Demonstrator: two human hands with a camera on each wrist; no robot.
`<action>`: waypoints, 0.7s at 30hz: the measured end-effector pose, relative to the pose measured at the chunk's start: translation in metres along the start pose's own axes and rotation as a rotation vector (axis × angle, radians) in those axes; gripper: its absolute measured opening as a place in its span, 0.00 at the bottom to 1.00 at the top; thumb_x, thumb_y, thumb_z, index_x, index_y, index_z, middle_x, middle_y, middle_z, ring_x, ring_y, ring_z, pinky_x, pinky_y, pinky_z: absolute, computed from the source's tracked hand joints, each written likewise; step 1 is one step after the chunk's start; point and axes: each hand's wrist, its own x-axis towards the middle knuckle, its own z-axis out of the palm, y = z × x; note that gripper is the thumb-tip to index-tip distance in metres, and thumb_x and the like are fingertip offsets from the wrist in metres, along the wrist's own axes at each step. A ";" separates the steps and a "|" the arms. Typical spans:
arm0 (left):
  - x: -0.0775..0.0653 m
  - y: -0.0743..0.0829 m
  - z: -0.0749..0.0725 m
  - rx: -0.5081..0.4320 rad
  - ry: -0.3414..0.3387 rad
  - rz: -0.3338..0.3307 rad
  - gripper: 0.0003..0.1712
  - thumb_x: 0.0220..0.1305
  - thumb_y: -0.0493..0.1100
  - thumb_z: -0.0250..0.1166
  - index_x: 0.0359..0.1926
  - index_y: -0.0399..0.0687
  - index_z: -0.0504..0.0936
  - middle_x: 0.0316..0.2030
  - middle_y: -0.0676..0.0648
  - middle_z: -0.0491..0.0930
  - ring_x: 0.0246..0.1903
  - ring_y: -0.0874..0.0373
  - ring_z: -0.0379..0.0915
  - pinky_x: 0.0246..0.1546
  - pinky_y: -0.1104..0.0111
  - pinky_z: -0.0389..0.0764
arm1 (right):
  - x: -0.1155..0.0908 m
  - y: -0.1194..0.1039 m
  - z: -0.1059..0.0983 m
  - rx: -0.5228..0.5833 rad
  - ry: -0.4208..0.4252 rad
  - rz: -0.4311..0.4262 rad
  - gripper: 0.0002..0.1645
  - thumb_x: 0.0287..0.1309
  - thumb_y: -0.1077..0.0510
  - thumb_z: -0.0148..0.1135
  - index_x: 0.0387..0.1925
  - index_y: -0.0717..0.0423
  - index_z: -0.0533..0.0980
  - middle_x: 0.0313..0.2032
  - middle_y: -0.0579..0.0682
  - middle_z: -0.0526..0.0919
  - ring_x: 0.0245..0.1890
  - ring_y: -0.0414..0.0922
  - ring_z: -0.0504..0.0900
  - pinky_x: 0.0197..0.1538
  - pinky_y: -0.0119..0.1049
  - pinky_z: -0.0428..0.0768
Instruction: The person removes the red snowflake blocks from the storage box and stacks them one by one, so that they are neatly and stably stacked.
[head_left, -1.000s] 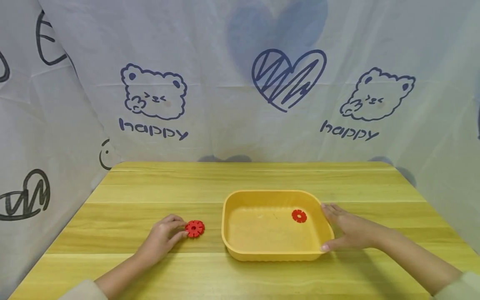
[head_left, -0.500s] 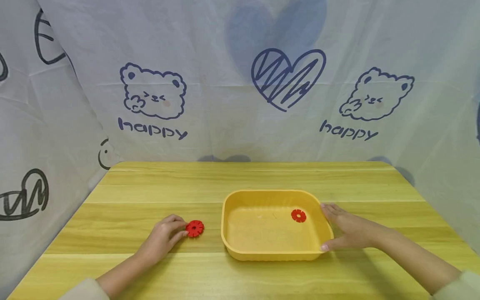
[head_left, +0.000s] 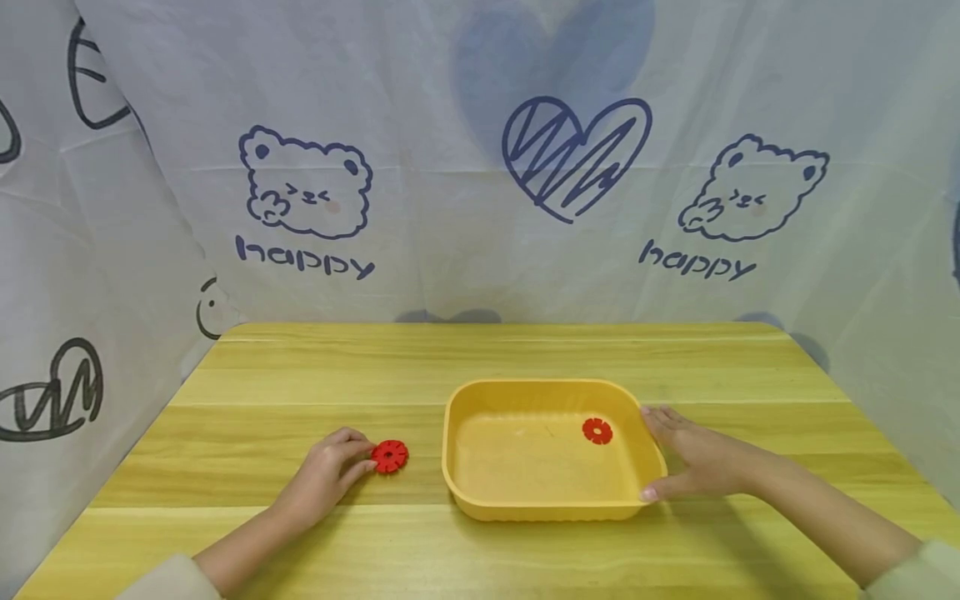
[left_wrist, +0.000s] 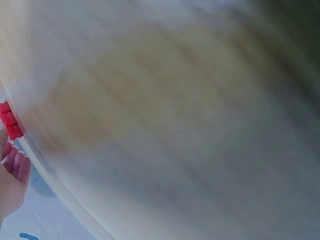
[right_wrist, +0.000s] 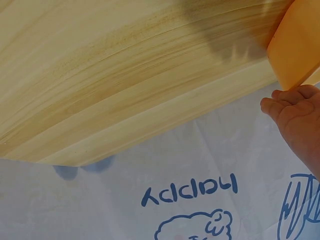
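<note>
In the head view my left hand [head_left: 325, 477] pinches a small stack of red notched plastic discs [head_left: 390, 457] between thumb and fingers, left of the yellow bin. From the left wrist view the red discs [left_wrist: 11, 120] show edge-on at the left border, several layers thick. My right hand [head_left: 701, 457] touches the right side of the yellow bin [head_left: 543, 506], its thumb at the near corner and its fingers at the far one. A single red notched disc [head_left: 597, 431] lies flat on the bin's floor, towards the right. The right wrist view shows fingers [right_wrist: 295, 95] against the bin's outer wall [right_wrist: 295, 47].
Both hands and the bin are over a wood-grain table [head_left: 360, 358]. A white cloth [head_left: 442, 250] with blue drawings hangs behind the table's far edge and along its left side. Most of the left wrist view is blurred.
</note>
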 end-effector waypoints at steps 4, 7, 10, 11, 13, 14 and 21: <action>0.000 0.000 0.000 0.003 -0.002 -0.008 0.10 0.50 0.33 0.69 0.36 0.33 0.83 0.34 0.45 0.80 0.33 0.56 0.78 0.33 0.72 0.82 | 0.001 0.001 0.000 -0.010 0.007 -0.015 0.64 0.47 0.36 0.65 0.65 0.79 0.46 0.66 0.76 0.46 0.66 0.73 0.45 0.64 0.65 0.49; 0.000 0.000 0.000 0.008 0.000 -0.006 0.10 0.49 0.33 0.69 0.36 0.33 0.83 0.34 0.45 0.79 0.33 0.56 0.78 0.33 0.72 0.82 | 0.001 0.001 0.000 -0.011 0.010 -0.015 0.65 0.47 0.36 0.65 0.65 0.79 0.46 0.66 0.75 0.46 0.66 0.73 0.45 0.65 0.65 0.49; 0.000 0.000 0.000 0.013 0.003 0.001 0.10 0.49 0.32 0.69 0.35 0.33 0.84 0.33 0.45 0.79 0.33 0.57 0.77 0.33 0.72 0.82 | 0.000 0.001 0.001 -0.013 0.010 -0.014 0.65 0.47 0.35 0.64 0.65 0.78 0.46 0.66 0.75 0.46 0.66 0.73 0.45 0.64 0.65 0.49; 0.000 0.000 0.000 0.014 0.004 0.003 0.10 0.49 0.32 0.69 0.35 0.33 0.84 0.33 0.45 0.79 0.33 0.57 0.77 0.33 0.72 0.82 | 0.000 0.000 0.001 -0.012 0.010 -0.012 0.65 0.47 0.35 0.64 0.65 0.78 0.46 0.66 0.75 0.46 0.66 0.73 0.45 0.64 0.65 0.49; 0.000 0.000 0.000 0.016 0.005 0.005 0.10 0.50 0.32 0.69 0.36 0.33 0.84 0.34 0.45 0.79 0.33 0.56 0.77 0.33 0.71 0.82 | 0.000 0.000 0.001 -0.009 0.009 -0.010 0.65 0.47 0.35 0.64 0.66 0.78 0.46 0.67 0.75 0.46 0.66 0.73 0.44 0.64 0.65 0.49; 0.000 0.000 0.000 0.016 0.004 0.004 0.10 0.50 0.32 0.69 0.36 0.33 0.84 0.34 0.45 0.79 0.33 0.56 0.77 0.33 0.71 0.82 | 0.000 0.000 0.001 -0.007 0.008 -0.009 0.65 0.47 0.35 0.64 0.66 0.78 0.46 0.67 0.75 0.46 0.66 0.73 0.44 0.64 0.65 0.49; -0.001 0.000 -0.001 0.022 -0.001 0.010 0.10 0.50 0.33 0.68 0.36 0.32 0.83 0.34 0.44 0.79 0.34 0.55 0.78 0.33 0.70 0.82 | 0.000 0.000 0.002 -0.003 0.003 -0.007 0.64 0.47 0.35 0.64 0.66 0.78 0.46 0.67 0.75 0.45 0.66 0.72 0.45 0.65 0.65 0.49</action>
